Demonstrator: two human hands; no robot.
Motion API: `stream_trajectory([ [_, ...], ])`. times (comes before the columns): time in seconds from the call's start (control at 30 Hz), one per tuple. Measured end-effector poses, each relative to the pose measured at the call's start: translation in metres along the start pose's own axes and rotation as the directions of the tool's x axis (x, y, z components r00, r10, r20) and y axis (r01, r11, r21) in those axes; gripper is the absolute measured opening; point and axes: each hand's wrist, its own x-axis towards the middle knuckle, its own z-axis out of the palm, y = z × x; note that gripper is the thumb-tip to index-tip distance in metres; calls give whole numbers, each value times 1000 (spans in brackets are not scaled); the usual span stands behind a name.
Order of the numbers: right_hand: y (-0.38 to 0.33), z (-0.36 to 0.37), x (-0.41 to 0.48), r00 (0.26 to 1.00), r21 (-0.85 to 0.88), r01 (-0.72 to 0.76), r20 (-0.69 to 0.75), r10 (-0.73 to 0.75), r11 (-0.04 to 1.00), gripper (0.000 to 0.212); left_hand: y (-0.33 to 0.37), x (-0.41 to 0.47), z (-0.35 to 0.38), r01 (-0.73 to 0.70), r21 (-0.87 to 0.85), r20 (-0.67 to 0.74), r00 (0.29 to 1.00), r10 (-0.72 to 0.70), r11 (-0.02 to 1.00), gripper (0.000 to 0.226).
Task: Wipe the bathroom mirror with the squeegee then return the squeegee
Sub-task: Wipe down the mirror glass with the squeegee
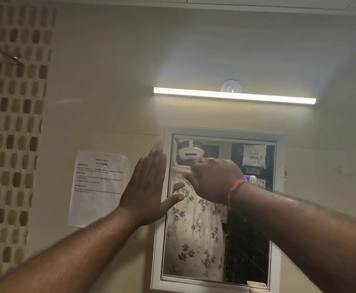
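The bathroom mirror [196, 240] hangs on the beige wall in a white frame [159, 240]; its glass reflects a person in a floral garment and a dark doorway. My right hand [214, 180], with a red thread at the wrist, is shut on the white squeegee [178, 163], which lies against the upper left of the glass; my fingers hide most of its handle. My left hand [147, 187] is flat, fingers straight, pressed on the frame's left edge with the thumb reaching onto the glass.
A lit tube light [234, 95] runs above the mirror, with a clear suction hook [231, 87] just over it. A printed sheet [97, 187] is taped to the wall on the left. A mosaic tile strip [12, 134] and a shower arm [5, 52] are far left.
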Motion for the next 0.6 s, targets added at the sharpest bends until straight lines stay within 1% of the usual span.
stream_trajectory([
  [0.23, 13, -3, -6, 999, -3, 28, 21, -28, 1000, 58, 2, 0, 7, -19, -21, -37, 999, 18, 1000, 114],
  [0.43, 10, -2, -4, 999, 22, 43, 1, -43, 999, 49, 9, 10, 9, -31, -58, -126, 992, 24, 998, 108],
  [0.6, 8, -2, -2, 998, 27, 58, -5, -58, 998, 48, 11, 12, 11, -7, -80, -130, 991, -4, 997, 108],
])
